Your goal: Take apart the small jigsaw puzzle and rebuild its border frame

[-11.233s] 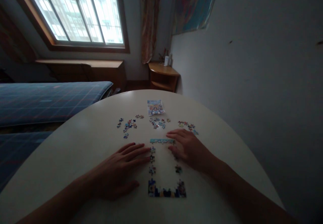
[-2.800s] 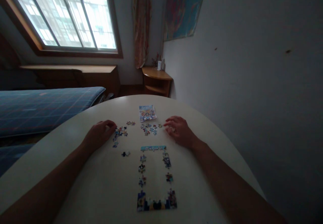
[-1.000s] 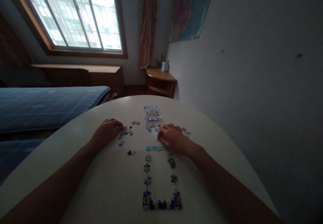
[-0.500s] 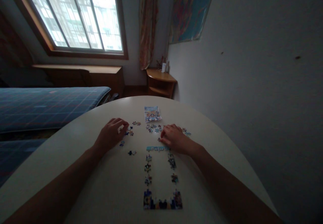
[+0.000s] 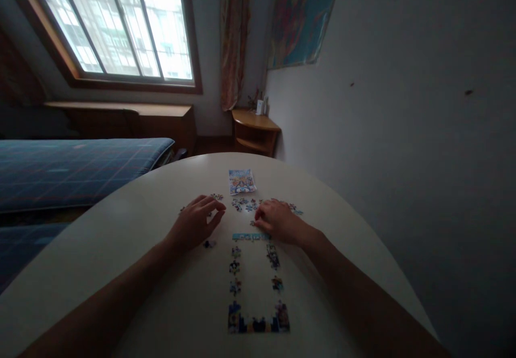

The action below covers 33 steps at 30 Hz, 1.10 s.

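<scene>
A partly built jigsaw frame [image 5: 258, 323] lies on the round white table [image 5: 133, 229], with a light blue top strip [image 5: 248, 236] and loose side pieces. My left hand [image 5: 197, 223] hovers over a scatter of loose pieces left of the frame, fingers spread and pointing right. My right hand [image 5: 278, 221] rests just above the strip's right end, fingers curled onto a small piece [image 5: 253, 222]. Another cluster of loose pieces [image 5: 243, 204] lies between the hands. A single dark piece [image 5: 208, 244] sits below my left hand.
A small picture card [image 5: 242, 180] lies at the far side of the table. More loose pieces [image 5: 293, 208] lie beyond my right hand. A blue plaid bed [image 5: 72, 167] stands left, a wooden corner shelf [image 5: 253, 129] behind, a wall close on the right.
My left hand has slid right over the left pile and its fingers have spread. My right hand has stayed near the strip's right end.
</scene>
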Each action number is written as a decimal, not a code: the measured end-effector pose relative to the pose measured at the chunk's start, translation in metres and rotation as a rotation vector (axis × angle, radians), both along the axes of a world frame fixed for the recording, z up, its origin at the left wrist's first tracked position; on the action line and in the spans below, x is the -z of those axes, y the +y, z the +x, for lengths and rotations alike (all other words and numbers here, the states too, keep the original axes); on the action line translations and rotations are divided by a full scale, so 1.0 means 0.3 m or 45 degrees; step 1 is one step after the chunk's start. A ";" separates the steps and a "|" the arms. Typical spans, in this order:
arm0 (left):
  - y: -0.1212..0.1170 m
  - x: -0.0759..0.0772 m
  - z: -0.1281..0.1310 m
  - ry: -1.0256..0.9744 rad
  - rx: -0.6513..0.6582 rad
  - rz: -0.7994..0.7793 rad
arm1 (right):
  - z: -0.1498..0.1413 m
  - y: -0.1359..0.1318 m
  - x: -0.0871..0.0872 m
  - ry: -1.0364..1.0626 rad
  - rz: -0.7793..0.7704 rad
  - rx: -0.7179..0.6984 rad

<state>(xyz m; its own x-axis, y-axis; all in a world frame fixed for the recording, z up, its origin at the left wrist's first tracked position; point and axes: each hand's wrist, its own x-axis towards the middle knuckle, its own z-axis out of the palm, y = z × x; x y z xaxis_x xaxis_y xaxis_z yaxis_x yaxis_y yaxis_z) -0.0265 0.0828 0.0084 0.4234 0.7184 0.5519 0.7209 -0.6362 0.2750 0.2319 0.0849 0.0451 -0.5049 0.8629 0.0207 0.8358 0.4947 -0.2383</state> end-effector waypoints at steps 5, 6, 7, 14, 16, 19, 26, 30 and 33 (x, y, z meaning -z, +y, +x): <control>-0.005 -0.007 0.032 0.001 0.080 -0.037 | 0.000 -0.008 -0.008 -0.014 -0.015 -0.005; -0.007 -0.006 0.040 0.003 0.094 -0.052 | 0.000 -0.009 -0.010 -0.018 -0.015 -0.009; -0.008 -0.004 0.047 0.009 0.104 -0.072 | -0.001 -0.009 -0.012 -0.018 -0.012 -0.016; -0.033 0.006 0.089 0.106 0.191 -0.226 | -0.014 -0.012 -0.018 0.041 0.025 -0.069; -0.038 0.006 0.094 0.146 0.226 -0.251 | -0.020 -0.012 -0.015 0.080 0.036 -0.097; -0.039 0.008 0.096 0.156 0.261 -0.270 | -0.029 -0.007 -0.001 0.121 0.069 -0.128; -0.038 0.011 0.100 0.024 0.298 -0.357 | -0.033 0.011 0.033 0.265 0.071 -0.226; -0.049 -0.010 0.097 -0.123 0.274 -0.388 | -0.046 -0.010 0.007 0.522 -0.121 -0.167; -0.056 -0.027 0.092 -0.332 0.188 -0.488 | -0.069 -0.032 -0.014 0.699 -0.240 -0.103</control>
